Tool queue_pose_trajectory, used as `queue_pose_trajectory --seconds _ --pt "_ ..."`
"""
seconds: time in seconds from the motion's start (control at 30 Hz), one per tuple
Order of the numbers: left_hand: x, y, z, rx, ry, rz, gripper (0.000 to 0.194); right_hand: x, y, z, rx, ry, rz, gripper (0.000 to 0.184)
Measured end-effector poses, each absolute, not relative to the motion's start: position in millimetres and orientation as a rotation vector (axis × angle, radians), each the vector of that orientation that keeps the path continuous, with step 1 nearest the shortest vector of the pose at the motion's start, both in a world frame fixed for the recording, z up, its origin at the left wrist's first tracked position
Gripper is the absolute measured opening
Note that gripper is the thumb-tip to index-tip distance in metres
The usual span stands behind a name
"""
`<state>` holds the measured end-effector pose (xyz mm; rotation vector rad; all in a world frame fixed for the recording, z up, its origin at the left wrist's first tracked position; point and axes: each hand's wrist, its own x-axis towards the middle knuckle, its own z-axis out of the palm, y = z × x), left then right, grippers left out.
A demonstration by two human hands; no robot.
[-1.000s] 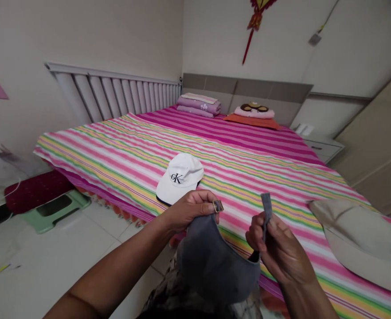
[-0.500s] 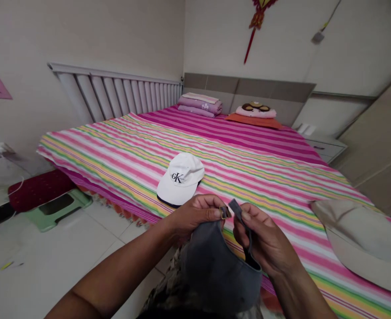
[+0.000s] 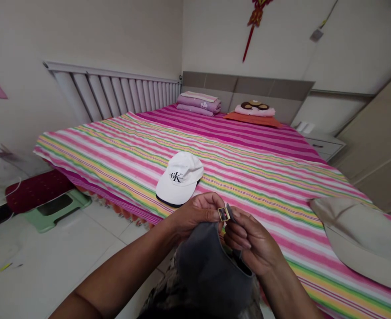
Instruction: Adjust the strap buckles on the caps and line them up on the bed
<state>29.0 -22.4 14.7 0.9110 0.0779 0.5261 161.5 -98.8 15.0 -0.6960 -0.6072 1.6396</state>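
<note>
A dark grey cap (image 3: 212, 270) hangs below my hands, its back opening facing up. My left hand (image 3: 198, 215) pinches the gold-coloured metal buckle (image 3: 223, 215) at one side of that opening. Between the thumb and fingers of my right hand (image 3: 252, 239) is the cap's grey strap (image 3: 230, 212), its end right at the buckle. Whether the strap passes through the buckle I cannot tell. Just beyond my left hand, a white cap (image 3: 180, 179) with black letters lies on the bed. A beige cap (image 3: 360, 235) rests at the bed's right side.
The bed (image 3: 115, 146) has a striped cover. Folded purple bedding (image 3: 198, 104) and a pink folded item (image 3: 254, 110) lie near the headboard (image 3: 265, 91). A green stool (image 3: 57, 210) stands on the tiled floor at left, and a white nightstand (image 3: 325, 144) at the far right.
My right hand has moved left, bringing the strap end from a small gap away up to the buckle. The cap's opening has narrowed. My left hand keeps its hold.
</note>
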Motion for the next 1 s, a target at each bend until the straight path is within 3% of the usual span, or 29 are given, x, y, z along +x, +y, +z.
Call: queue_pose_trajectory --seconds 0.33,0.63,1.0 --pt "30.3 -22.7 15.3 0.912 0.13 0.54 0.028 155.5 -101.6 11.5 -0.695 -0.611 1.696 0.016" --pt "26.2 -22.0 11.2 0.937 0.123 0.498 0.026 161.0 -105.7 16.8 -0.849 -0.744 1.634 0.024" --pt "26.8 -26.5 11.7 0.9 0.095 0.447 0.028 155.4 -106.5 25.8 -0.884 -0.827 1.494 0.019"
